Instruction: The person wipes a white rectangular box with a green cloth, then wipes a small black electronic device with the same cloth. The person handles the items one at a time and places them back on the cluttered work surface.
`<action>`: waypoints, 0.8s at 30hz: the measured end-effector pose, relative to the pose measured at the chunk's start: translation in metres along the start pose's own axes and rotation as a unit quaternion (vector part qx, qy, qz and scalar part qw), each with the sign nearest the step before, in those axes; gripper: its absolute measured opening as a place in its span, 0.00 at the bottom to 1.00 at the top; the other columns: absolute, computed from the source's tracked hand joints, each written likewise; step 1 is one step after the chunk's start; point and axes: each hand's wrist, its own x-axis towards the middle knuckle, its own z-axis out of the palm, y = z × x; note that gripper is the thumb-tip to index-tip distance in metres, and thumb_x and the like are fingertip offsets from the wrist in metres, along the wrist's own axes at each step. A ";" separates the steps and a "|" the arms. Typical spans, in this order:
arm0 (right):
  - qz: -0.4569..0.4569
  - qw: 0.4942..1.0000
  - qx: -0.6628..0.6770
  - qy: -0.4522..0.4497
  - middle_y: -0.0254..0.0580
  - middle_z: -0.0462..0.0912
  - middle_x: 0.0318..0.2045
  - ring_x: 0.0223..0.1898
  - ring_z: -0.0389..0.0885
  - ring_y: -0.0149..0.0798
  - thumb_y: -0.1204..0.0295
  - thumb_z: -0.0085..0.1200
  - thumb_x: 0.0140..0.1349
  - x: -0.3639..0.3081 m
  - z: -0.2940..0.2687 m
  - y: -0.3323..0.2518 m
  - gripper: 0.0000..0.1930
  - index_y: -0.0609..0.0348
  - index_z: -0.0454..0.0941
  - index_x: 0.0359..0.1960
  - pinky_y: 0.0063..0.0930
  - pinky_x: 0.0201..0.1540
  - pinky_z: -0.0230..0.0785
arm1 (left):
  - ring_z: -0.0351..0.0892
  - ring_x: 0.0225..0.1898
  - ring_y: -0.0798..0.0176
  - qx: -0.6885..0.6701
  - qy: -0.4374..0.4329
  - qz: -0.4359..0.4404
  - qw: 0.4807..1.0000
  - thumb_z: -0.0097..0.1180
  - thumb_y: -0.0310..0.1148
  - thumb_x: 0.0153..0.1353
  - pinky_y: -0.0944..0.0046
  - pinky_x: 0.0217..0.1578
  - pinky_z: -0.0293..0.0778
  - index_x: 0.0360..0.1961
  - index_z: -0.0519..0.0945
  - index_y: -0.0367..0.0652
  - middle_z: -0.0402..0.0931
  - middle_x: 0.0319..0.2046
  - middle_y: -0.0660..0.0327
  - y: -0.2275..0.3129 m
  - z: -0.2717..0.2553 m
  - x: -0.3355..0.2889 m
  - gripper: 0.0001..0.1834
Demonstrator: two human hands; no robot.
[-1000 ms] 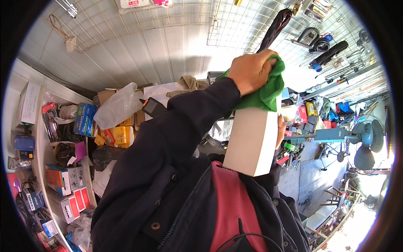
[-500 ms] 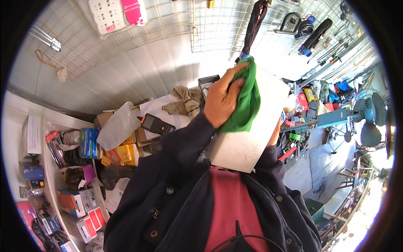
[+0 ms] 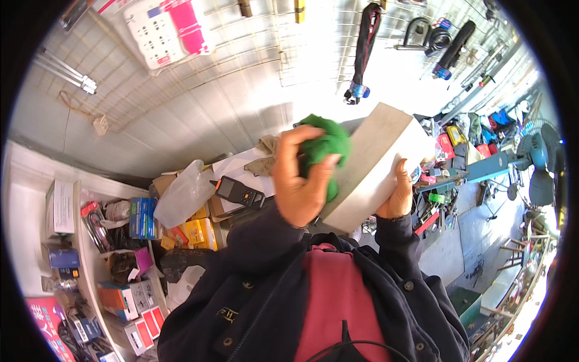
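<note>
Shifting off the face it was covering half a second ago, the green cloth is now sitting by the left edge of the pale box, and the box is turning, so that a greyer long face and a brighter one are both showing. With my left hand I am pinching the bunched cloth, thumb and fingers curling around it just beside the box; whether its lower fold is touching that edge, I cannot tell. With my right hand I am gripping the box from its right side, thumb lying along the brighter face, the other fingers hiding behind. The box is leaning, its far end pointing away and to the right. As I judge it, the rubbing is only partway along: I am keeping both cloth and box in hand, setting neither down. The greyer face is looking dull, but whether that is dirt or shade I cannot tell, nor how much is left to go over. To the left of the box a handheld device is lying, with a clear plastic bag resting farther left; well to its right a fan is standing.
</note>
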 end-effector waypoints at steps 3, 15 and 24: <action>0.008 0.997 -0.066 -0.043 0.44 0.86 0.50 0.47 0.86 0.36 0.64 0.57 0.74 -0.004 0.008 0.001 0.17 0.63 0.80 0.56 0.32 0.51 0.79 | 0.80 0.43 0.59 0.032 -0.153 0.004 0.988 0.64 0.25 0.61 0.62 0.46 0.75 0.47 0.77 0.39 0.77 0.42 0.54 0.000 0.025 0.008 0.14; 0.062 0.990 -0.125 0.001 0.41 0.87 0.45 0.42 0.87 0.35 0.69 0.57 0.72 -0.015 0.010 -0.021 0.14 0.64 0.82 0.53 0.29 0.47 0.79 | 0.77 0.35 0.67 0.054 -0.137 0.063 0.987 0.56 0.25 0.67 0.64 0.40 0.73 0.46 0.75 0.37 0.78 0.36 0.57 -0.010 0.032 -0.004 0.08; 0.065 0.997 -0.010 -0.026 0.51 0.81 0.58 0.55 0.83 0.47 0.62 0.51 0.73 0.000 0.006 -0.033 0.26 0.67 0.69 0.67 0.41 0.62 0.74 | 0.83 0.41 0.58 0.026 -0.215 0.007 0.976 0.63 0.25 0.60 0.59 0.45 0.76 0.45 0.77 0.39 0.80 0.39 0.55 0.006 0.043 0.001 0.12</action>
